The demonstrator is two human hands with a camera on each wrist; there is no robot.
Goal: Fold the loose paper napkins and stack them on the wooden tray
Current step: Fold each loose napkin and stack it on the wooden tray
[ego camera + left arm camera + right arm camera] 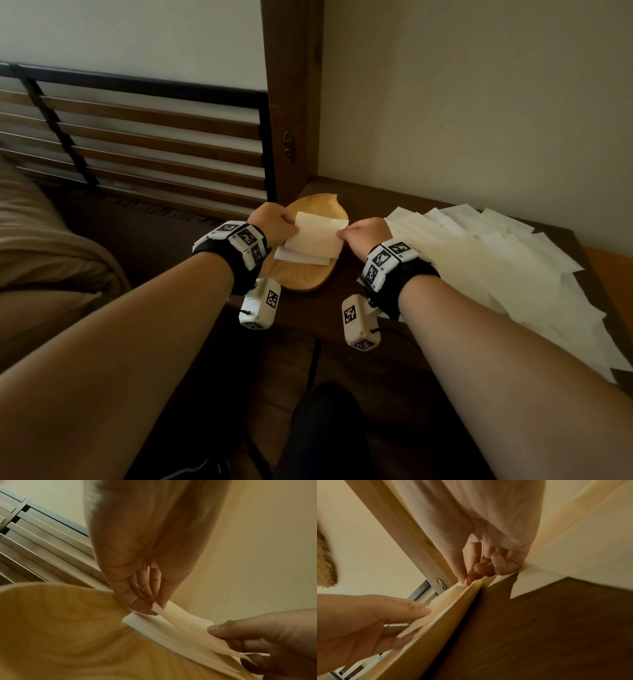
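Holding a folded napkin point(317, 238) by its two short edges, we have it just above the wooden tray point(308, 281) at the centre of the head view. The fingers point(144, 605) of our left hand point(270, 222) pinch the napkin's left edge; the fingers point(464, 580) of our right hand point(366, 236) pinch its right edge. Both grasps are thumb against fingertip, with the paper spanning the gap between them.

Risks from this position, as we judge them:

1. Unequal release. If one hand lets go before the other, the napkin will likely swing or open along its fold, since thin paper holds a crease weakly.
2. Misalignment. The stack point(301, 257) already on the tray sits slightly askew beneath the held napkin. Lowering without squaring the edges would probably leave an uneven pile that leans.
3. Disturbing the stack. The left-hand fingers are very close to the top sheets in the left wrist view; withdrawing sideways could drag those sheets out of place.
4. Overhang. The stack lies toward the right rim of the tray, so a napkin placed too far right could slide onto the tabletop point(342, 308).

Container contents: the wooden tray holds only the small stack of folded napkins, near its middle. We cannot count the sheets.

Remaining work: many loose napkins point(496, 260) lie fanned and overlapping across the tabletop at the right of the head view, well apart from the tray.
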